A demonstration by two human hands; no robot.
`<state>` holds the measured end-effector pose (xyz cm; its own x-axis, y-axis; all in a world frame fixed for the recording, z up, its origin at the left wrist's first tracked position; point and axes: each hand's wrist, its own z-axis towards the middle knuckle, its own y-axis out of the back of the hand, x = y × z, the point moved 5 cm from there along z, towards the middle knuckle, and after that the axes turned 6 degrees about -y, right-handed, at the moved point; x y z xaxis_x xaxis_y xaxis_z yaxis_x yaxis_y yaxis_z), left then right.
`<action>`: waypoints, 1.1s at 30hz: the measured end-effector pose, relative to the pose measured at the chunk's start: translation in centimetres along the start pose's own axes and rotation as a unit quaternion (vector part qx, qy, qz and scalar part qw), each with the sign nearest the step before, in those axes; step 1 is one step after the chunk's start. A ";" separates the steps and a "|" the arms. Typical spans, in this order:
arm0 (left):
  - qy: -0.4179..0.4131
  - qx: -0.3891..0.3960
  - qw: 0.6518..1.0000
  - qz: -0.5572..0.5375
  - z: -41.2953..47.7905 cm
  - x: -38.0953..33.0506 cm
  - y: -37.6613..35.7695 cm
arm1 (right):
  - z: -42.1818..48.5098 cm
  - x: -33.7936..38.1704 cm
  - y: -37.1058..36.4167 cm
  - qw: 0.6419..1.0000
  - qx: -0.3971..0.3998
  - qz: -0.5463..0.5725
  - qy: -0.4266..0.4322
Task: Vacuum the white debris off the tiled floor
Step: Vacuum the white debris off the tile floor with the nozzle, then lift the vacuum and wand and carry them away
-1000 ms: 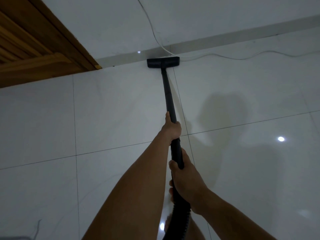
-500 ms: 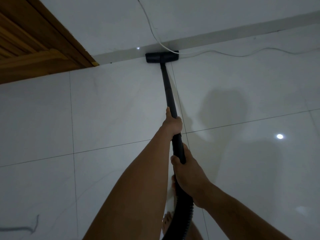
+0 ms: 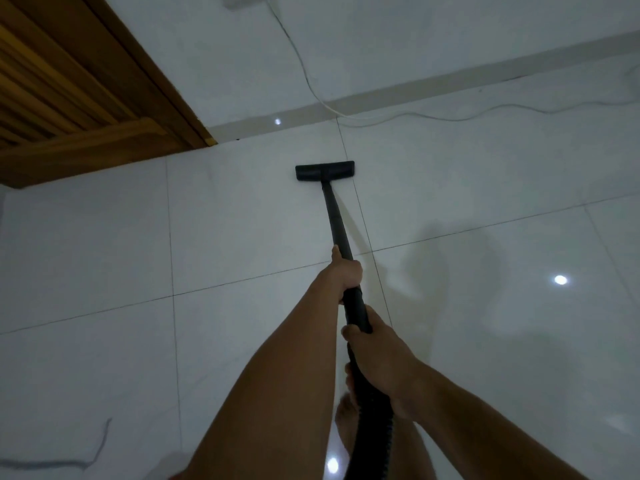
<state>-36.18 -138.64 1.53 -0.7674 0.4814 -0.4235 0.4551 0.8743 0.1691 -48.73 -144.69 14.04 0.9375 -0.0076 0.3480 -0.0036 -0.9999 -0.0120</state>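
Your left hand [image 3: 346,271] and right hand [image 3: 377,351] grip the wand [image 3: 334,216]; no debris shows around the floor head [image 3: 325,171], so this patch looks done.

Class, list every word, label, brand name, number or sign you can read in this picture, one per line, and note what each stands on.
None: no readable text anywhere in this view.
The black floor head and wand show no legible brand or label.
The white wall fitting is cut off at the top edge, with no marking visible.
The wooden door and tiled floor are plain.
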 end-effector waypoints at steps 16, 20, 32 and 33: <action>0.012 -0.011 1.000 -0.026 -8.1 14.4 -4.6 | -5.9 -15.5 -3.3 0.997 0.051 0.043 -0.035; -0.009 -0.028 0.999 -0.034 -9.6 16.9 -5.4 | -7.3 -17.9 -3.8 0.998 0.050 0.030 -0.019; -0.121 -0.028 0.990 -0.069 -21.5 17.7 -2.8 | -20.6 -16.6 -6.0 0.994 0.067 -0.040 0.070; -0.125 -0.026 0.989 -0.079 -23.1 17.6 -1.9 | -22.1 -16.2 -6.6 0.992 0.074 -0.050 0.085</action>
<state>-61.04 -130.40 14.34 -0.6887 0.3128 -0.6541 0.3086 0.9428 0.1260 -71.58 -138.16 29.24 0.8580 0.0776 0.5078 0.1497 -0.9834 -0.1026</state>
